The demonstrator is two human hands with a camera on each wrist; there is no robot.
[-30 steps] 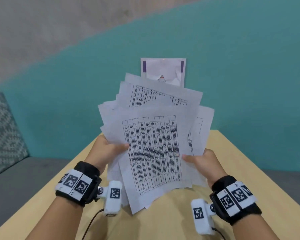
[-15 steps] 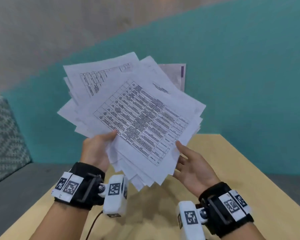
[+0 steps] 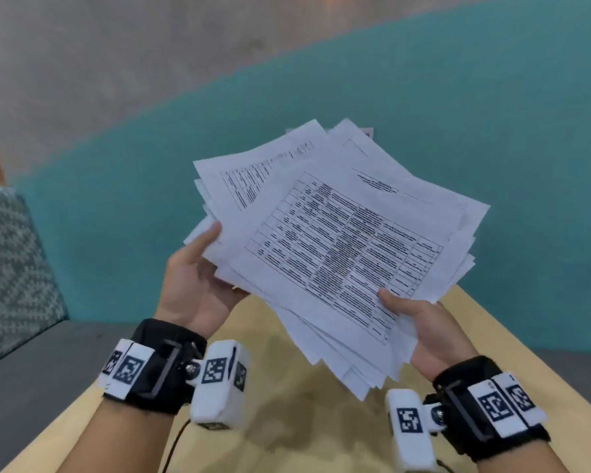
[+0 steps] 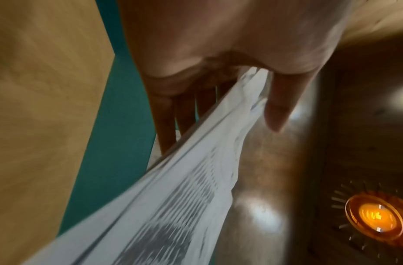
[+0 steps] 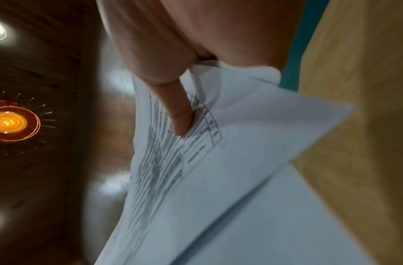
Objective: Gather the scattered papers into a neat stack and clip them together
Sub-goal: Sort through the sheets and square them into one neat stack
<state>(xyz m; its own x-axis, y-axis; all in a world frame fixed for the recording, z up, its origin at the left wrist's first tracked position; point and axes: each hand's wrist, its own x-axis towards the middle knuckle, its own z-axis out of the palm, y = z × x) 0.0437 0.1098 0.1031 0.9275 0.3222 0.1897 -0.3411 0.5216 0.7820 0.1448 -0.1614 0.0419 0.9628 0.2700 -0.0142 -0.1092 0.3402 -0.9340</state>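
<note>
**Papers held up in both hands**

Your left hand (image 3: pixel 195 288) grips the papers' (image 3: pixel 342 254) left edge, thumb on top and fingers beneath. The uneven, fanned sheets hang tilted in the air above the wooden table (image 3: pixel 287 421). Your right hand (image 3: pixel 423 332) pinches their near right corner, thumb pressed on the printed top sheet.

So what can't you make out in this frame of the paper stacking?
- Printed text on the papers: too small in the head view, blurred in both wrist views.
- Any clip: none visible; the papers cover much of the table.
- Left hand fingers: hidden under the sheets in the head view.
- Sheet count: overlapping edges, cannot tell.
- Right hand fingers: under the stack.
</note>
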